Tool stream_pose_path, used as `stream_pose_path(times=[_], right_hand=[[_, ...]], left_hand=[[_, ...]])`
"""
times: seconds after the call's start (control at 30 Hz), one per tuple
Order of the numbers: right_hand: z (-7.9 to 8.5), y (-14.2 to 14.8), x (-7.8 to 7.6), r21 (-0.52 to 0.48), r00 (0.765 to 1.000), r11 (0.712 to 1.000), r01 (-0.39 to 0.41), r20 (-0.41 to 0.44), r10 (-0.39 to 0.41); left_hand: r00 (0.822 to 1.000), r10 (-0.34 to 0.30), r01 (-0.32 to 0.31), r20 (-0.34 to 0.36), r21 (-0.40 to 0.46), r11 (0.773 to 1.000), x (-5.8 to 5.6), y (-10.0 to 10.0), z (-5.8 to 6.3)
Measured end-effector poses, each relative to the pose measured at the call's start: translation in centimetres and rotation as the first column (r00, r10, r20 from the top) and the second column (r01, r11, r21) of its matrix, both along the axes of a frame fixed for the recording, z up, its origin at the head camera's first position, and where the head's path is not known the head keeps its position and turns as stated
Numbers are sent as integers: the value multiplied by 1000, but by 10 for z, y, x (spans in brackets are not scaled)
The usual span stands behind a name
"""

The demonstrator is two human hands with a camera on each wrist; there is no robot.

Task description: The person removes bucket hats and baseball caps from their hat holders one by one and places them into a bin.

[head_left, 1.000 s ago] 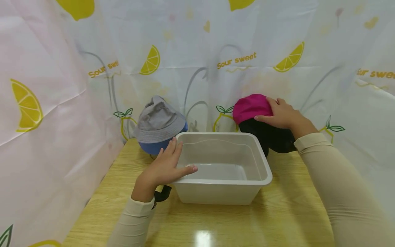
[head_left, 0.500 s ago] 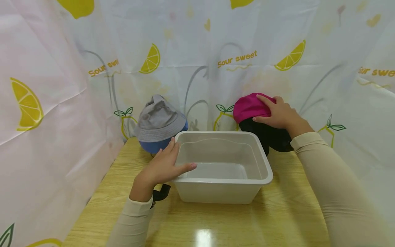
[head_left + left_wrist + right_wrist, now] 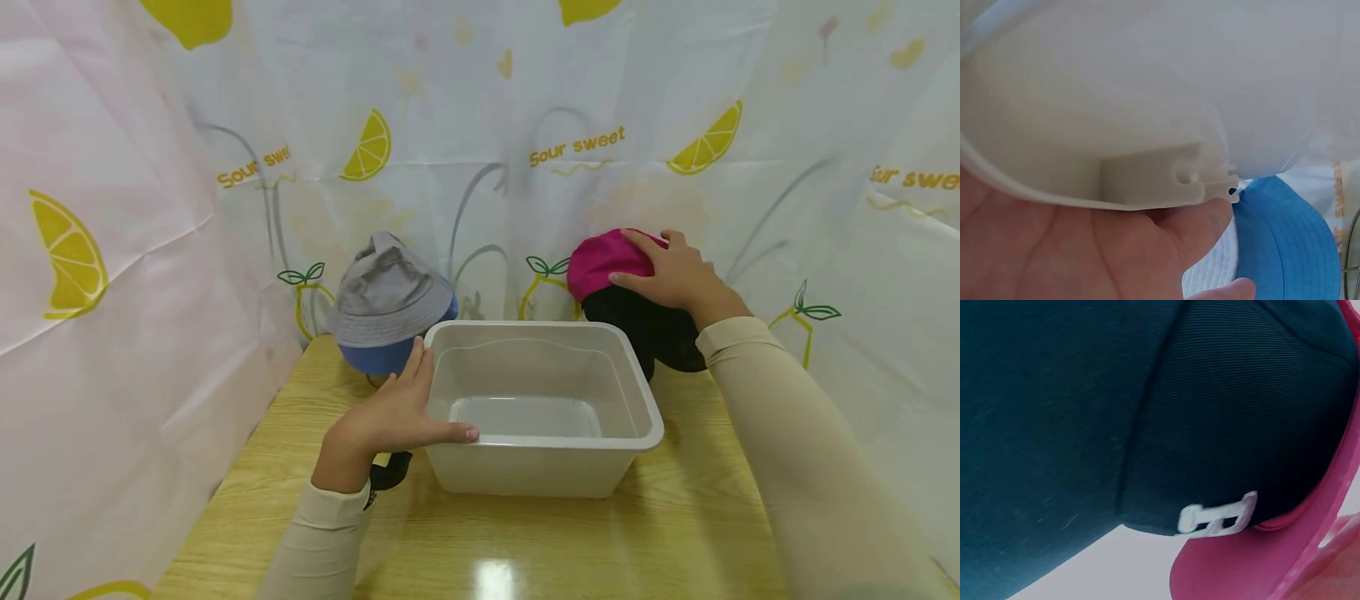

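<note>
My left hand (image 3: 386,421) lies on the near left corner of a beige plastic basin (image 3: 543,468). Its straight thumb runs along the front rim and its fingers reach along the left side. Fingers (image 3: 1197,231) press under the rim in the left wrist view. At the back right, my right hand (image 3: 678,279) grips a pink hat (image 3: 603,260), thumb below and fingers over the crown. The pink hat leans on a black cap (image 3: 626,321). In the right wrist view the black cap (image 3: 1222,425) shows a white letter patch, with the pink brim (image 3: 1229,565) behind it.
At the back left a grey bucket hat (image 3: 390,287) sits over a blue hat (image 3: 375,358). The wooden table (image 3: 525,542) runs back to a lemon-print cloth (image 3: 465,108), which also hangs at the left. The basin stands mid-table, in front of both hat stacks.
My right hand has shifted slightly left, farther over the pink hat. My left thumb has come down onto the basin's front rim. The hats and basin have hardly moved.
</note>
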State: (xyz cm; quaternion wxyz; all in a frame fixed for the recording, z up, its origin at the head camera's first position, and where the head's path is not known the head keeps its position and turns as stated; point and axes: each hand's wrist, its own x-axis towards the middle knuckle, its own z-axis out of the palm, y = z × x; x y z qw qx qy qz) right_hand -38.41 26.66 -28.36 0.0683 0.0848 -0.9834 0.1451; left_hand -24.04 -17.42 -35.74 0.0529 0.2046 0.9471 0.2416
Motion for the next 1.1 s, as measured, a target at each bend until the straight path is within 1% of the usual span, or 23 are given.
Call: stream_pose_path(times=[0.2,0.47,0.63,0.8,0.97,1.1], right_hand=[[4,-9,-10,1,1000,1000,1,-20,-1],[1,-15,-18,-25,998,999,30,-45,-31],[5,-15,-17,-13,998,999,48,-38,-49],[7,-14,-15,-7,997,999,43,-67,-43],[-1,-15,-12,-1,995,1000,15,-103,-15],[-10,-14,-9,-10,993,1000,12,-119,-13]], left_hand=[[1000,15,-15,-4,6,1000,2,-2,3],[1000,30,-30,-9,1,1000,3,-4,8],[999,27,-28,-31,-14,1000,0,-4,11],[999,29,-29,-30,1,1000,-2,-2,11],[999,42,-42,1,11,999,3,0,7],[999,36,-37,17,29,999,7,1,3]])
